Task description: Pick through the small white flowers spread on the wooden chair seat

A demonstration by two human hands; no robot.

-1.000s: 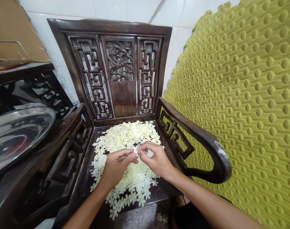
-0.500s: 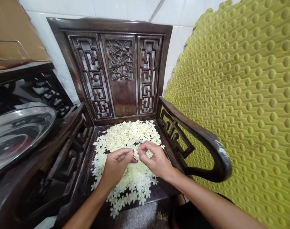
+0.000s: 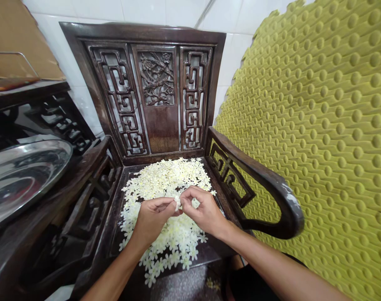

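Observation:
Between my two hands is a small white flower (image 3: 177, 202), pinched at the fingertips above the chair seat. My left hand (image 3: 154, 217) is closed, its thumb and fingers holding the flower from the left. From the right, my right hand (image 3: 204, 209) pinches it with thumb and forefinger. Finer details of the flower are hidden by the fingers. Beneath both hands spreads a thick layer of pale white and yellowish flowers (image 3: 165, 179), covering much of the dark wooden chair's seat (image 3: 115, 242).
The chair's carved back (image 3: 162, 125) rises beyond the flowers, with a curved armrest (image 3: 272, 184) on the right. A round metal tray (image 3: 52, 167) rests at the left. A yellow-green bumpy foam mat (image 3: 318, 104) stands along the right side.
Both hands stay nearly in place. The fingers shift slightly around the flower, and it now shows as a more compact white shape.

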